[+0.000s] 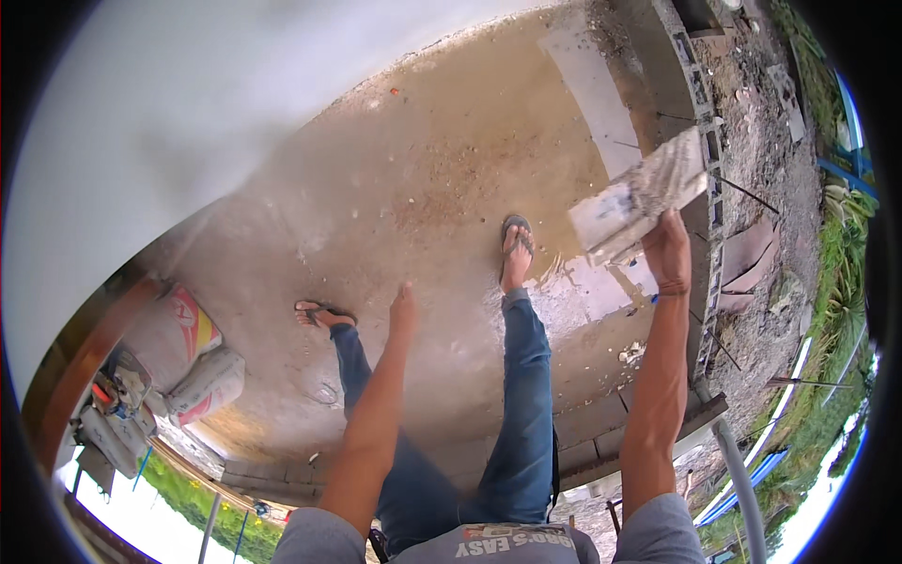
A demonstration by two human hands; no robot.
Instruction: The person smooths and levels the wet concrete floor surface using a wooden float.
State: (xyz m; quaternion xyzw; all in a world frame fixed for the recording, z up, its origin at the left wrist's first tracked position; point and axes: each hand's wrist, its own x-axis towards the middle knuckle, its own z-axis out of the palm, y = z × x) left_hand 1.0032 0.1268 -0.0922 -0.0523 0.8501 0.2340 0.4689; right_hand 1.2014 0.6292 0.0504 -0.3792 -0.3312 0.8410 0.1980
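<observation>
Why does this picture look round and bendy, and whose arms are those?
They're a person's own arms; there's no robot. A very wide camera worn on the person's head looks down, and its lens bends straight edges. The right hand holds a pale, flat slab with rough, darker patches. The left hand is out in front and blurry; I can't see anything in it. Underneath is a brown, wet-looking floor, with some bags piled at the left.

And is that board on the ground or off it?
Off the ground: the right hand grips the board by its near edge, held up.
</observation>
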